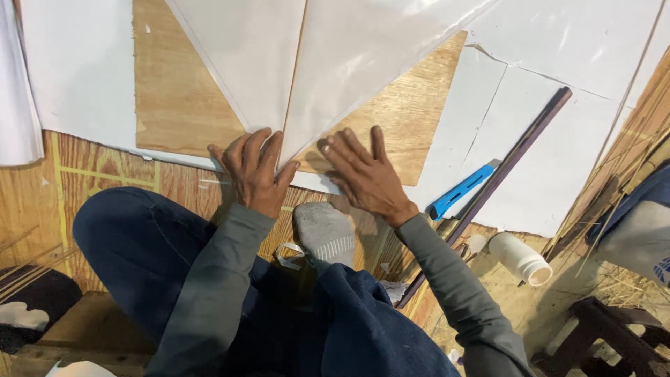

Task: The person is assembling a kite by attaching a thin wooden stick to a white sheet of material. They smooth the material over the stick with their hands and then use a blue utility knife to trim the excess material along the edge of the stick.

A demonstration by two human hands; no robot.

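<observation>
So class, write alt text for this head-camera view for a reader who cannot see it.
Seated on a wooden floor, a person presses the left hand and right hand flat on white paper. A blue knife and dark ruler lie to the right.

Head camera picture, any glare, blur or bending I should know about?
Head view: sheen on the glossy white sheet near the top edge; both hands, left and right, look sharp; straight edges bow slightly toward the frame borders; the lower right corner lies in shadow.
</observation>
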